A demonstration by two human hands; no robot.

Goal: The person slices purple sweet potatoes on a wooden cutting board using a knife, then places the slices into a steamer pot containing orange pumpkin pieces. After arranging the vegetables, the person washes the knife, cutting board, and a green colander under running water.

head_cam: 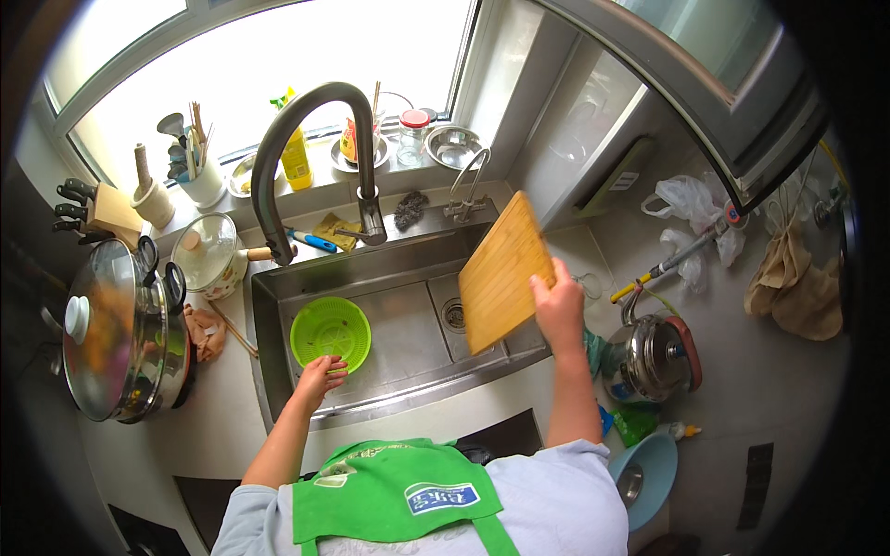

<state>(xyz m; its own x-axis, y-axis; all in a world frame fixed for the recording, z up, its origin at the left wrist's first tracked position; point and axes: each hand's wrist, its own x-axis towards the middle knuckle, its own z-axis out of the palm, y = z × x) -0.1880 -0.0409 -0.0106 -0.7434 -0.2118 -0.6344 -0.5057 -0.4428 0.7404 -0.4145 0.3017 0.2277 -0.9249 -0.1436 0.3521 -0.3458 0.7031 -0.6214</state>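
My right hand (560, 302) grips the edge of a wooden cutting board (506, 274), which is held tilted over the right side of the stainless steel sink (389, 399). Part of the drain (454, 315) shows just left of the board. A green plastic colander (330, 332) stands in the left part of the sink. My left hand (322, 379) is at the colander's near rim, its fingers apart; whether they touch the rim cannot be told. Above the sink arches a metal faucet (313, 97).
A large lidded steamer pot (104, 326) and a small lidded saucepan (206, 260) stand left of the sink. Behind it lie a blue-handled tool (313, 241), a yellow cloth (334, 229) and a steel scourer (410, 210). A metal kettle (643, 361) stands at the right.
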